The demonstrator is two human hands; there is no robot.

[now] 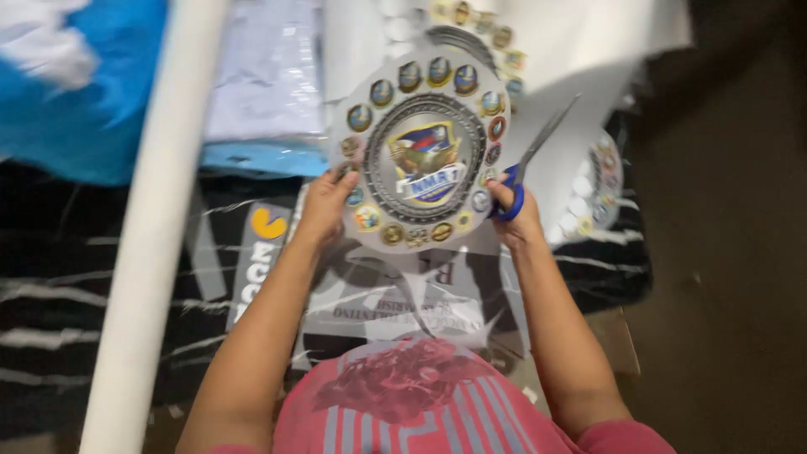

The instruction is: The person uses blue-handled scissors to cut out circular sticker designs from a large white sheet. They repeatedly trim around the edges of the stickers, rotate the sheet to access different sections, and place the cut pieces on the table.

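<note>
Dim room; brown floor (pixel 723 277) at right, dark black-and-white streaked sheet (pixel 50 319) spread below. White tube (pixel 143 252) slanting across left. Blue cloth (pixel 84 92) upper left, pale folded plastic packet (pixel 269 76) beside it. White sheet (pixel 588 50) upper right, printed with further blurred round emblems. Round printed emblem sheet (pixel 424 151), grey ring of small coloured badges around a central crest, held up at centre. Left hand (pixel 326 202) pinching its lower left edge. Right hand (pixel 514 214) closed through blue-handled scissors (pixel 530 160) at its right edge, blades parted.
</note>
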